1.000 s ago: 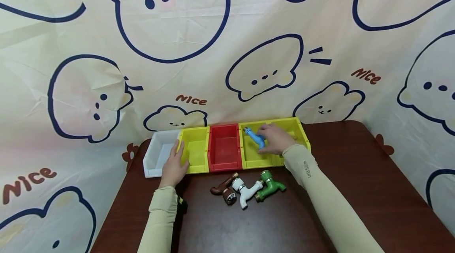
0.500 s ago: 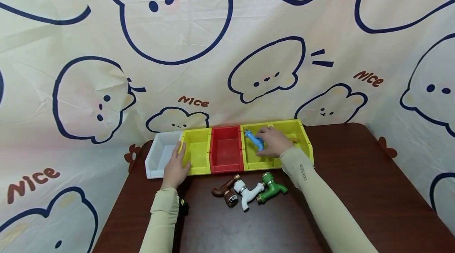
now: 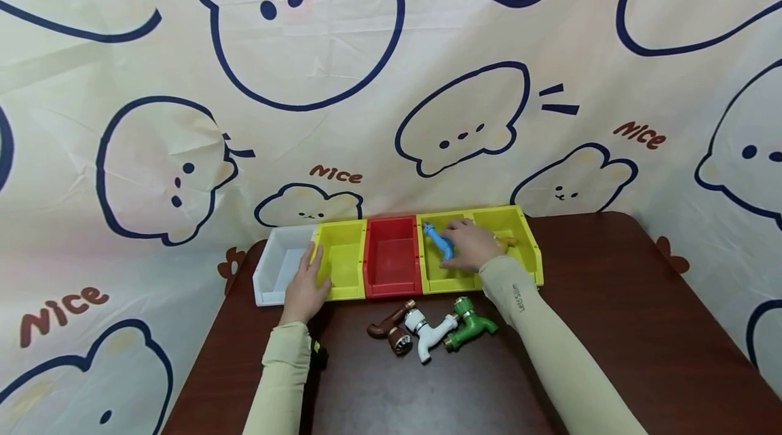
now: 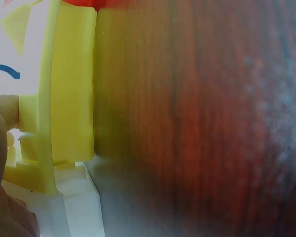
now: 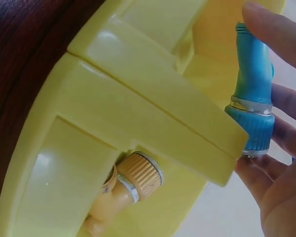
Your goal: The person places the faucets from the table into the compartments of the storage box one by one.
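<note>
With its fingers and thumb around it, my right hand holds a blue tap at the yellow bin just right of the red one. In the right wrist view the tap's ribbed blue knob overlaps the bin's divider. An orange-yellow tap lies in the far-right yellow bin, partly hidden by the wall. My left hand rests with extended fingers at the border between the white bin and the left yellow bin.
A red bin sits mid-row. Before the row, on the dark wooden table, lie a brown tap, a white tap and a green tap close together. A patterned cloth hangs right behind the bins.
My right hand, still holding the blue tap, has shifted slightly left over the bins, showing more of the orange-yellow tap. The head view has moved a little; my left hand stays at the bins.
</note>
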{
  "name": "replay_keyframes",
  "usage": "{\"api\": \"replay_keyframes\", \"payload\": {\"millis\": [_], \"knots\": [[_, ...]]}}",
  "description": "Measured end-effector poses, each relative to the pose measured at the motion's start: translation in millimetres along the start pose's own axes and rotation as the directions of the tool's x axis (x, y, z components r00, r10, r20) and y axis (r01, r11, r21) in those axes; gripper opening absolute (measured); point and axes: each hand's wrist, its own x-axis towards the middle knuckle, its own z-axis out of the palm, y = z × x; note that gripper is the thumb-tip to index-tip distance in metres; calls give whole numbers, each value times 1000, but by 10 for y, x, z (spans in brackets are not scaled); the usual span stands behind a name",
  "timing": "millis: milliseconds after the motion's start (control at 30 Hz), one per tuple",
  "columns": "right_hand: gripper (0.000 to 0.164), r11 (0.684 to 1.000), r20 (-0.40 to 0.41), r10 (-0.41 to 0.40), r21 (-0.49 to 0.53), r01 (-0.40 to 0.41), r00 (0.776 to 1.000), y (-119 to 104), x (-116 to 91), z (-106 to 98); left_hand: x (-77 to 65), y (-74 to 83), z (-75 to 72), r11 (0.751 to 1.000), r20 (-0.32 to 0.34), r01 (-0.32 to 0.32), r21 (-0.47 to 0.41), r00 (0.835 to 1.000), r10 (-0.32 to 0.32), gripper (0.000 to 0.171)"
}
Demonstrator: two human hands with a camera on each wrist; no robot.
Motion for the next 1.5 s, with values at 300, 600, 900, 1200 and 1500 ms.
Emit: {"api": "replay_keyframes", "payload": {"millis": [300, 600, 900, 1200, 1500], "knots": [[67, 992, -20, -43, -119, 40, 999, -44, 6, 25, 16, -16, 20, 1000, -13, -12, 3, 1000, 12, 74], [67, 985, 1, -59, -165, 59, 998, -12, 40, 87, 33, -2, 18, 1000, -14, -11, 4, 1000, 11, 74], [66, 969, 63, -97, -221, 108, 993, 21, 72, 151, 32, -8, 24, 1000, -9, -15, 15, 1000, 15, 75], [66, 969, 92, -96, -218, 114, 991, 3, 71, 169, 22, -8, 23, 1000, -18, -17, 13, 1000, 18, 74], [62, 966, 86, -124, -218, 140, 989, 14, 69, 203, 2, 3, 6, 1000, -12, -17, 23, 1000, 17, 75]]}}
